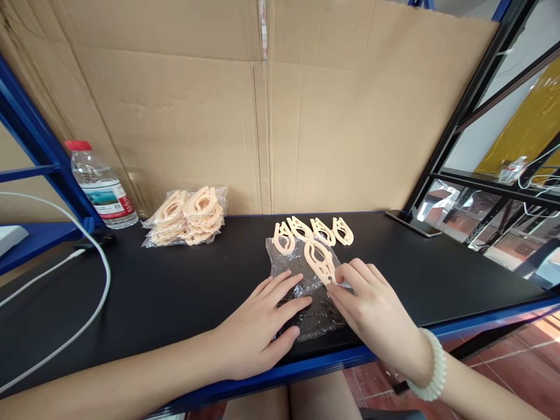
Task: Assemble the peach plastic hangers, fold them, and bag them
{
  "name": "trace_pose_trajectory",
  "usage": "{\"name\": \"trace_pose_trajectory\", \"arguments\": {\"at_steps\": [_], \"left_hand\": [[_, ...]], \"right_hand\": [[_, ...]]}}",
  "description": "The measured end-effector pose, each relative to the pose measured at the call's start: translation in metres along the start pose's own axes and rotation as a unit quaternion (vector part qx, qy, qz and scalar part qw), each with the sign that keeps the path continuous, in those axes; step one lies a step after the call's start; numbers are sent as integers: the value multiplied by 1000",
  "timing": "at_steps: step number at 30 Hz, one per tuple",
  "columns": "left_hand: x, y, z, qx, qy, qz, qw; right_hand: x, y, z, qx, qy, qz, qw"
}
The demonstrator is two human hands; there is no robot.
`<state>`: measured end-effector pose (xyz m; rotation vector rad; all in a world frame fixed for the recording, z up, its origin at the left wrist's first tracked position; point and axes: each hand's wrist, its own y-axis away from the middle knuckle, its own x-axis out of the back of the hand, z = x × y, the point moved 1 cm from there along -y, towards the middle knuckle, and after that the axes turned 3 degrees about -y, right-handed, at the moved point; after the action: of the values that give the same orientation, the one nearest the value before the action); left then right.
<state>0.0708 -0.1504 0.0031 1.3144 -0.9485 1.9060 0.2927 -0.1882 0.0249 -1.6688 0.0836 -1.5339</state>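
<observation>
A clear plastic bag [315, 324] lies flat at the table's front edge. My left hand [265, 321] rests on its left part with fingers spread. A beige folding hanger [318, 259], folded into a loop, lies over the upper part of the bag. My right hand [367, 306] pinches the hanger's near end between thumb and fingers; the fingertips partly hide that end. Just beyond, several similar folded hangers [324, 231] are set out in a row, the leftmost touching or overlapping the bag's top edge.
Bagged stacks of beige hangers [186, 217] sit at the back left, beside a water bottle [102, 186] with a red cap. A phone [413, 223] lies at the back right. A white cable [107, 274] curves over the left side. Cardboard [196, 116] walls the table's back.
</observation>
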Motion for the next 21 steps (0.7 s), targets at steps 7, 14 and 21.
{"name": "trace_pose_trajectory", "arguments": {"at_steps": [7, 14, 21], "left_hand": [[3, 1, 1, -2, 9, 0, 1000], [13, -3, 8, 18, 1, -43, 999], [16, -4, 10, 26, -9, -68, 997]], "right_hand": [[31, -25, 80, -16, -124, -47, 991], [-45, -67, 189, 0, -20, -193, 981], [-89, -53, 210, -11, -54, -286, 957]]}}
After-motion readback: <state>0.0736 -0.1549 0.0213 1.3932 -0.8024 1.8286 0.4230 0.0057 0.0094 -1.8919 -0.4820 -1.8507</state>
